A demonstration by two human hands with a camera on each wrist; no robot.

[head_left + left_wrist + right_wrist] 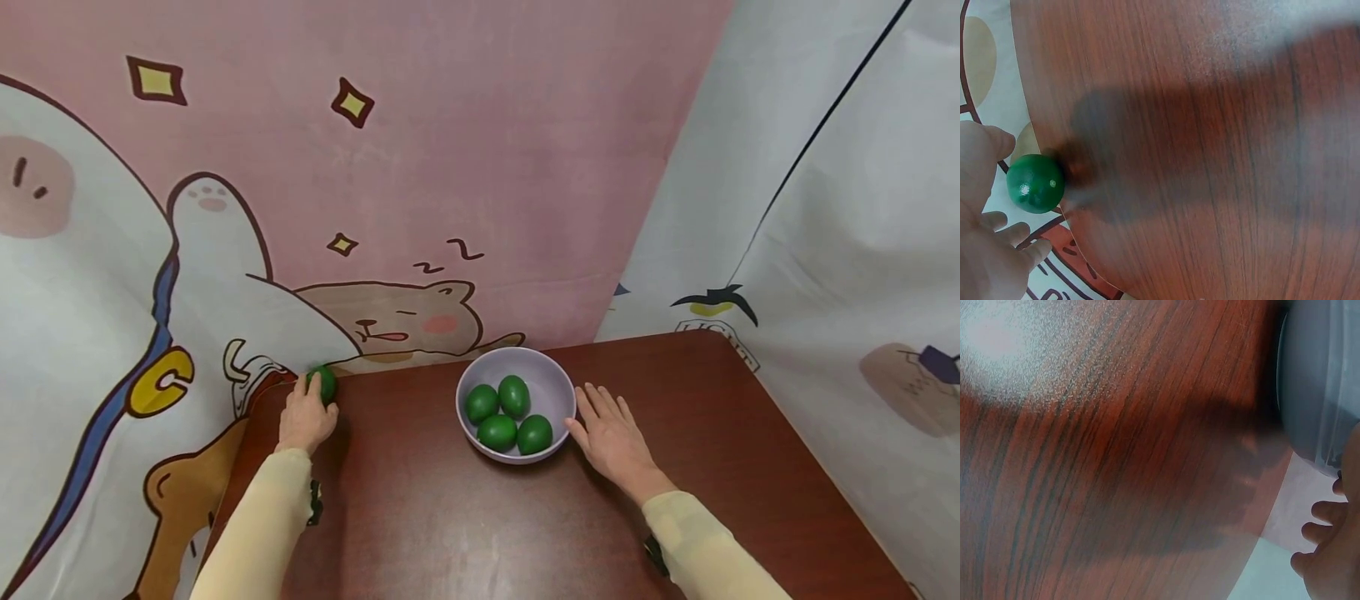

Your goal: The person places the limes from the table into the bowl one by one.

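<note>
My left hand [306, 417] is at the far left corner of the table, around a smooth green lime [324, 384]. In the left wrist view this lime [1036, 184] sits by the table edge, between the thumb and the spread fingers [1015, 234]; a small gap shows, and firm contact cannot be made out. A pale lilac bowl [555, 392] holds several more green limes [514, 397]. Beside its right rim lies my right hand [611, 437], fingers extended, thumb close to the bowl wall. The right wrist view shows the bowl's outside [1313, 381] near the fingertips.
The dark reddish-brown wooden table [420, 517] has a rounded far left corner. Behind it hangs a pink cartoon-print cloth [525, 167], with a whitish cloth [840, 250] on the right. Both meet the table's edges.
</note>
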